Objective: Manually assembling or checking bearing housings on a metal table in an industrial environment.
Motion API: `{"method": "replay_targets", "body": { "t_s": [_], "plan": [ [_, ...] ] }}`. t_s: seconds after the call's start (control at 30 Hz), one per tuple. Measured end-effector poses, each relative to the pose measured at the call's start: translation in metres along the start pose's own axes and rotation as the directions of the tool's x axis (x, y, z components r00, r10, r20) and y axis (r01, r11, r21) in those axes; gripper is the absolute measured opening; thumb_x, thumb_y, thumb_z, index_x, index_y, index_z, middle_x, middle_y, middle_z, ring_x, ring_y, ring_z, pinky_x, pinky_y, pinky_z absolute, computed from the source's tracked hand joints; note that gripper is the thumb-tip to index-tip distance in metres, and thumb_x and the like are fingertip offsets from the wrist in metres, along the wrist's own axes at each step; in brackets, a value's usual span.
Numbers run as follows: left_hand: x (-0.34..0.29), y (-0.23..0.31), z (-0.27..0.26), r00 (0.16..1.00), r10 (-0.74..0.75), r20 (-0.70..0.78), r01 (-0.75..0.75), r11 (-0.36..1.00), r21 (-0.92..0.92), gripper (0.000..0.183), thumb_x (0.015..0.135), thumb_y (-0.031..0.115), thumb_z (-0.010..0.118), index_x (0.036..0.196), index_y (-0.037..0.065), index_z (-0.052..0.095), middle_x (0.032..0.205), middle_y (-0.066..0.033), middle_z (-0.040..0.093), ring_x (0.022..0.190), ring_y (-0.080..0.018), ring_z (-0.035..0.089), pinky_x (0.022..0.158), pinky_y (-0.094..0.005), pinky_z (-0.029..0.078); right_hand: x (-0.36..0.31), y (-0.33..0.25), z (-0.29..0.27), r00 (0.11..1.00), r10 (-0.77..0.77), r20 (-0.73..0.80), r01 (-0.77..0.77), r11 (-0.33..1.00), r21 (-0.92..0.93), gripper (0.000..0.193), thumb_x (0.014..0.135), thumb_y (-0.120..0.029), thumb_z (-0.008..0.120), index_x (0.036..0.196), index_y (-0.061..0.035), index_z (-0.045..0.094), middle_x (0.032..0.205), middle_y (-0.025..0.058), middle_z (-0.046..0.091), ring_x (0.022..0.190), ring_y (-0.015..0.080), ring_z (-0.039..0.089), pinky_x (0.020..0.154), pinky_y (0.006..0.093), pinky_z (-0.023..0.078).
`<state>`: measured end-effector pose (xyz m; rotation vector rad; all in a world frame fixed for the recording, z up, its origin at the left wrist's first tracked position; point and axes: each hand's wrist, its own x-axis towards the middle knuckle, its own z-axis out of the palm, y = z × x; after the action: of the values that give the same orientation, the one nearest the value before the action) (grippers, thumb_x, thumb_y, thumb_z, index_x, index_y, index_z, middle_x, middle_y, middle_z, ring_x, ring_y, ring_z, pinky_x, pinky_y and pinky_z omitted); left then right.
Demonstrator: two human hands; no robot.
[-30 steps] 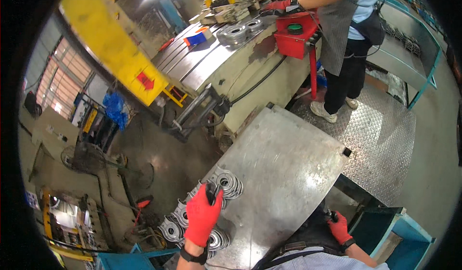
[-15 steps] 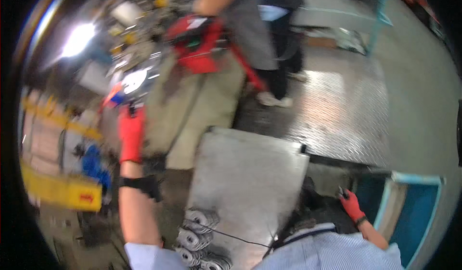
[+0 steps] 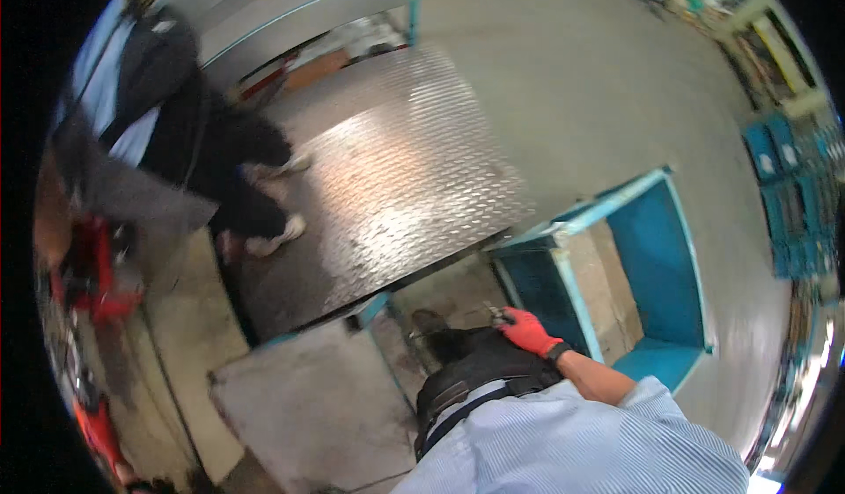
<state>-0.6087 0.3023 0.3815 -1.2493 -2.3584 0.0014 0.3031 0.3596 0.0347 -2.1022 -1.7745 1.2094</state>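
My right hand [image 3: 530, 332], in a red glove, is held low beside my right thigh. Its fingers are closed round a small dark-and-silver metal part [image 3: 500, 316] whose kind I cannot make out. My left hand [image 3: 99, 428], also red-gloved, reaches far out to the left edge of the view. It is close to shiny machine parts [image 3: 85, 388], but its fingers are too blurred and small to read. A bare metal tabletop [image 3: 317, 397] lies between my two arms.
A person [image 3: 176, 116] in dark trousers stands at the far left on a diamond-plate platform [image 3: 414, 177], beside a red machine part [image 3: 101, 270]. An open blue bin [image 3: 656, 265] stands right of my leg. Blue crates [image 3: 783, 195] are stacked at the right edge.
My view has swung to the right, so the platform, the person and the table shift left. My left hand now shows at the left rim. The right hand still holds the small metal part.
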Motion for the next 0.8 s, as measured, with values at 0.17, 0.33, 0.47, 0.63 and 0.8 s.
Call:
{"method": "replay_targets", "body": {
  "t_s": [0.17,0.33,0.47,0.63,0.8],
  "plan": [
    [-0.009,0.084,-0.059,0.999,-0.023,-0.044,0.031,0.978,0.208,0.072,0.069,0.036,0.073,0.129,0.007,0.046,0.124,-0.0167,0.055,0.114,-0.0336,0.051,0.094,-0.041,0.042,0.003,0.004,0.013,0.995,-0.09,0.045,0.081,0.984,0.158,0.033,0.084,-0.017,0.061,0.113,-0.0025,0.059,0.101,0.015,0.066,0.098,0.0246,0.062,0.085,0.0333,0.046],
    [-0.038,0.108,-0.073,0.982,-0.177,0.059,0.132,0.884,0.449,0.084,0.068,0.04,0.07,0.136,0.006,0.035,0.114,-0.0213,0.058,0.103,-0.0355,0.056,0.087,-0.0459,0.042,0.011,0.009,0.03,0.986,-0.145,0.084,0.134,0.983,0.122,0.037,0.084,-0.023,0.063,0.112,0.0003,0.059,0.098,0.0184,0.065,0.093,0.0288,0.062,0.082,0.0367,0.047],
    [-0.082,0.127,-0.089,0.991,-0.124,0.057,0.09,0.909,0.408,0.09,0.067,0.041,0.07,0.138,0.003,0.031,0.106,-0.0216,0.061,0.097,-0.0362,0.058,0.086,-0.0454,0.04,0.026,0.038,0.042,0.98,-0.165,0.111,0.152,0.982,0.116,0.038,0.083,-0.023,0.065,0.113,-0.0006,0.058,0.102,0.019,0.063,0.096,0.0303,0.06,0.083,0.0376,0.045],
    [-0.141,0.146,-0.13,0.97,-0.228,0.089,0.193,0.935,0.298,0.093,0.066,0.042,0.07,0.14,0.004,0.028,0.112,-0.0195,0.06,0.106,-0.0365,0.054,0.095,-0.046,0.032,0.035,0.027,0.048,0.959,-0.209,0.192,0.207,0.978,0.033,0.043,0.081,-0.021,0.068,0.118,-0.0017,0.057,0.107,0.0192,0.061,0.1,0.031,0.059,0.087,0.0381,0.044],
    [-0.214,0.14,-0.163,0.921,-0.387,0.039,0.372,0.847,-0.38,0.055,0.074,0.028,0.07,0.119,0.002,0.054,0.1,-0.0116,0.066,0.091,-0.0227,0.062,0.083,-0.0369,0.044,0.042,0.03,0.064,0.91,-0.317,0.266,0.33,0.944,-0.006,0.046,0.079,-0.02,0.068,0.119,-0.0015,0.056,0.109,0.0207,0.061,0.104,0.0315,0.057,0.09,0.0393,0.043]
  ]
}}
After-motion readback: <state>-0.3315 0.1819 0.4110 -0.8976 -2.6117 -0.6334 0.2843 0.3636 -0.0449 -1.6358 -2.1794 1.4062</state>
